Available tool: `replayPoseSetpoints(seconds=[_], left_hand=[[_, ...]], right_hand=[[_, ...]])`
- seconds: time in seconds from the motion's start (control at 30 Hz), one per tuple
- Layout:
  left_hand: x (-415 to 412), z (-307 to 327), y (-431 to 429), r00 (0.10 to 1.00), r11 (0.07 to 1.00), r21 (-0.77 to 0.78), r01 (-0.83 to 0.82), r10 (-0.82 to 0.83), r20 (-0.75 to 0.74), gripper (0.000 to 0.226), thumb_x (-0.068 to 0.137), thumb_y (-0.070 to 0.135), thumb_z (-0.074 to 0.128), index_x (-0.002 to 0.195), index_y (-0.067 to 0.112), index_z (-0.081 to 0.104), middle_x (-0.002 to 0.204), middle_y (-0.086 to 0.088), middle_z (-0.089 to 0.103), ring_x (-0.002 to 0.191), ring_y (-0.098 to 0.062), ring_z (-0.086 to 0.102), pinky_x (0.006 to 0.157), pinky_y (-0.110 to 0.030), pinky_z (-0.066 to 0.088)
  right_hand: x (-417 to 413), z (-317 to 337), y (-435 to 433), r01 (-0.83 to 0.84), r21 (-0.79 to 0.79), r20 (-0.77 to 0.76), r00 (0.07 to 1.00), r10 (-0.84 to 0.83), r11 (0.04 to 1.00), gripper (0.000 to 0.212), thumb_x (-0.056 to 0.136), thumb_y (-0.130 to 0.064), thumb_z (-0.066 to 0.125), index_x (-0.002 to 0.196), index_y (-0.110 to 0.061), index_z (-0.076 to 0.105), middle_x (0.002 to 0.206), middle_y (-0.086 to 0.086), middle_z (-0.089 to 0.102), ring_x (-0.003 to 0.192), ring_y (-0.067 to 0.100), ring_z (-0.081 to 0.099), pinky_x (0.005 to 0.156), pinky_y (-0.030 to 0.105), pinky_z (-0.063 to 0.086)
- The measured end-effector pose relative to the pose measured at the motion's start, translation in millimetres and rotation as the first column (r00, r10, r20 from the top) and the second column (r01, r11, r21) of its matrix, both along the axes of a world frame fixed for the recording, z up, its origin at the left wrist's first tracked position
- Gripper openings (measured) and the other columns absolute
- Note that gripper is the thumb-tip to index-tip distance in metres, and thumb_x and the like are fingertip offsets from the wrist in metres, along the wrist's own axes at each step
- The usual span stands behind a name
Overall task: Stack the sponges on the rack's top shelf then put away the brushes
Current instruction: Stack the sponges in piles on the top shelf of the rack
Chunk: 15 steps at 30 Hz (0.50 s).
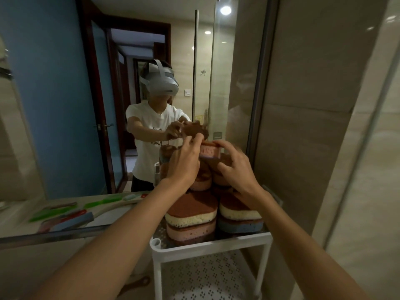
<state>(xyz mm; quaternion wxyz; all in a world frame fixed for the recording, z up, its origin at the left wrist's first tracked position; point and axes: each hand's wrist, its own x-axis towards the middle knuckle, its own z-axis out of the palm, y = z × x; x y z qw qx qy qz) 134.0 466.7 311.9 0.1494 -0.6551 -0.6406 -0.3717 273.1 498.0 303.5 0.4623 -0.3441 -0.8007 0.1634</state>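
Note:
A white rack's top shelf (213, 246) holds stacks of brown-topped sponges. At the front stand a cream-over-pink stack (191, 214) and a cream-over-blue stack (240, 216). Behind them rises a taller pile, mostly hidden by my hands. A pink sponge (209, 151) sits at the top of that pile. My left hand (186, 163) grips its left end and my right hand (236, 171) grips its right end. Several brushes with green (50, 213), red and blue (73, 221) handles lie on the counter to the left.
A large mirror behind the counter reflects a person and the sponge pile. The rack's perforated lower shelf (205, 278) is below. A glass shower panel (368, 148) and a tiled wall stand close on the right. A metal rail (54, 234) runs along the counter's front.

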Motion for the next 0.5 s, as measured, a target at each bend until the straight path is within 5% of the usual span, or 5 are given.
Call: replayPoseSetpoints(seconds=[0.07,0.2,0.33,0.4,0.5], left_hand=[[6,3,3,0.999,0.999,-0.006,0.038,-0.038,-0.005,0.047,0.084,-0.005,0.047,0.126,0.014,0.038,0.124,-0.012,0.050,0.103,-0.032,0.059,0.077,-0.038,0.051],[16,4,9,0.980,0.980,-0.014,0.198,-0.197,0.038,0.040,0.085,-0.008,0.045,0.121,0.010,0.039,0.113,-0.016,0.055,0.098,-0.032,0.060,0.078,-0.042,0.053],[20,5,15,0.964,0.960,-0.079,0.267,-0.267,0.005,0.056,0.090,-0.002,0.046,0.138,0.017,0.024,0.105,-0.019,0.060,0.095,-0.033,0.061,0.081,-0.046,0.053],[20,5,18,0.982,0.967,-0.183,0.180,-0.188,-0.031,0.058,0.094,0.013,0.047,0.144,0.016,0.018,0.124,-0.020,0.053,0.116,-0.035,0.052,0.097,-0.044,0.044],[18,-4,21,0.983,0.897,-0.439,0.050,-0.122,-0.139,0.056,0.099,0.036,0.034,0.148,0.020,0.014,0.155,-0.011,0.020,0.145,-0.027,0.014,0.114,-0.045,0.017]], right_hand=[[5,3,4,0.020,0.044,0.036,0.999,-0.022,0.999,0.054,0.081,-0.005,0.058,0.130,-0.024,0.046,0.125,0.004,0.052,0.111,0.016,0.051,0.093,0.030,0.049],[21,6,6,0.065,0.083,0.093,0.993,-0.073,0.994,0.050,0.081,-0.010,0.066,0.126,-0.019,0.046,0.106,-0.009,0.051,0.093,0.003,0.051,0.067,0.004,0.042],[37,-1,16,0.170,0.044,0.040,0.984,-0.172,0.984,0.048,0.084,-0.008,0.061,0.127,-0.021,0.046,0.115,-0.005,0.050,0.102,0.007,0.051,0.078,0.016,0.041],[44,-9,20,0.262,0.013,-0.049,0.964,-0.261,0.965,0.041,0.085,-0.009,0.059,0.122,-0.019,0.048,0.120,0.005,0.051,0.107,0.018,0.053,0.081,0.021,0.039],[51,-18,22,0.394,-0.016,-0.002,0.919,-0.394,0.919,0.039,0.087,-0.008,0.055,0.124,-0.014,0.046,0.126,0.011,0.045,0.111,0.026,0.049,0.084,0.026,0.039]])
